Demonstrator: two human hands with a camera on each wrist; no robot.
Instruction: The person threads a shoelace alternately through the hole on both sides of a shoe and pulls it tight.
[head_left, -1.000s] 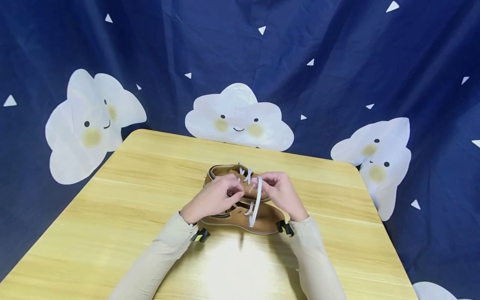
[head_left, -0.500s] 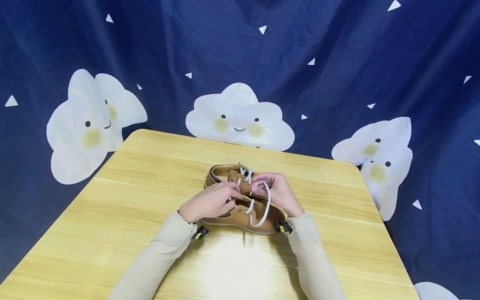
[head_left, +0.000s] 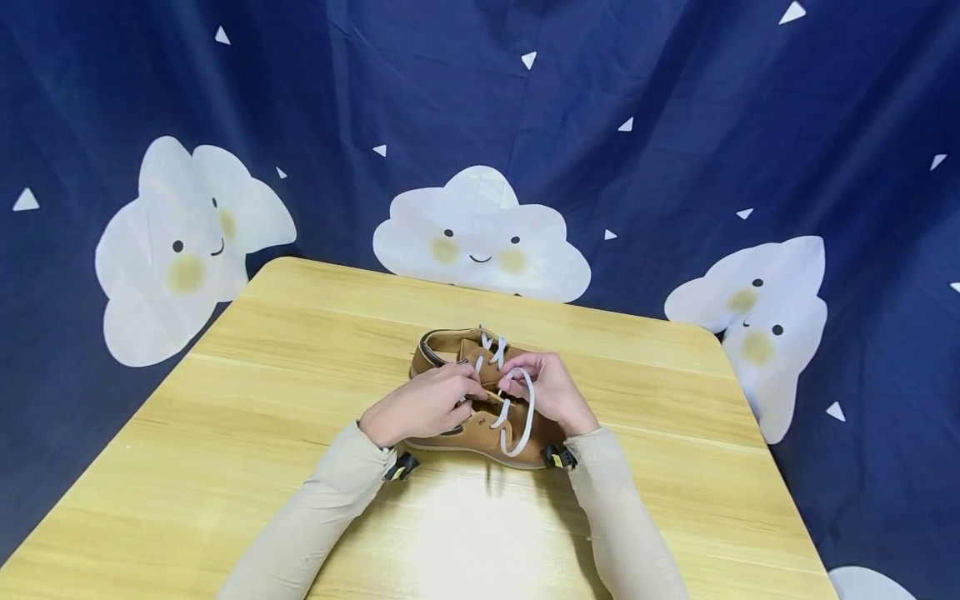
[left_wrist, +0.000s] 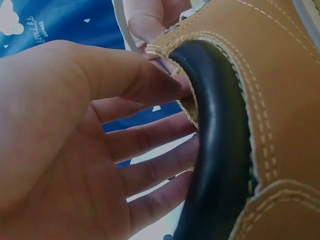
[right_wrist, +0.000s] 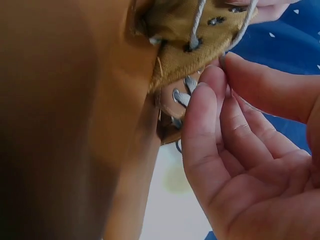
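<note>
Two brown shoes stand side by side in the head view, the near shoe (head_left: 468, 439) partly covered by my hands and the far shoe (head_left: 435, 354) behind it. My left hand (head_left: 426, 402) is at the near shoe's opening. In the left wrist view, its thumb and fingers grip the edge of the eyelet flap beside the black padded collar (left_wrist: 215, 110). My right hand (head_left: 553, 392) pinches the white shoelace (head_left: 529, 421) near its end. The lace loops down to the near shoe's front. The right wrist view shows thumb and forefinger together close to the flap's fabric lining (right_wrist: 175, 57).
The shoes rest on a light wooden table (head_left: 225, 433). Behind it hangs a dark blue curtain (head_left: 330, 100) with white clouds and triangles. White laces (head_left: 498, 352) thread through the far shoe.
My left hand has lowered onto the near shoe's opening. My right hand has shifted slightly down and left with the lace, which has gone from a straight hang to a rounded loop.
</note>
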